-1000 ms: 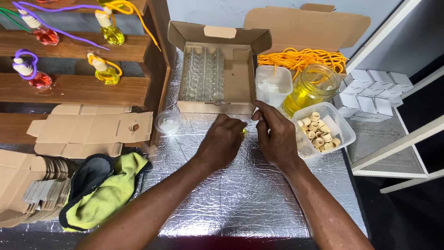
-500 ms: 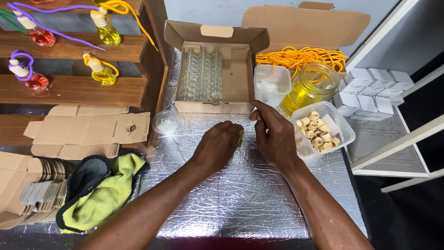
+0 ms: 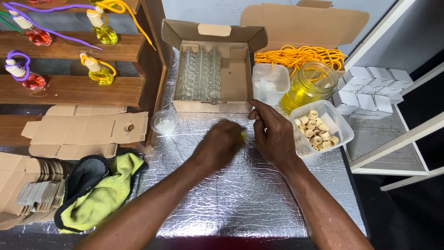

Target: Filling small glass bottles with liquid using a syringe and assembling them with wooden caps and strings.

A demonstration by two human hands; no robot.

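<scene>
Both my hands meet over the silver foil-covered table (image 3: 222,203). My left hand (image 3: 221,143) is blurred and closed around a small object with a yellow glint (image 3: 243,136) between the two hands; what it is I cannot tell. My right hand (image 3: 273,136) touches the same small object, index finger stretched toward the cardboard box (image 3: 236,78) that holds rows of small clear glass bottles (image 3: 200,74). A clear tub of wooden caps (image 3: 319,129) stands just right of my right hand.
A jar of yellow liquid (image 3: 307,88), a clear plastic tub (image 3: 270,83) and orange cords (image 3: 296,55) sit behind. A small clear cup (image 3: 164,122), flat cardboard blanks (image 3: 88,132), a yellow-green cloth (image 3: 104,194), wooden shelves with filled bottles (image 3: 99,74), and small white boxes (image 3: 370,88).
My left hand has shifted slightly right and blurs with motion against my right hand. The camera view moved a little; the other things stay put.
</scene>
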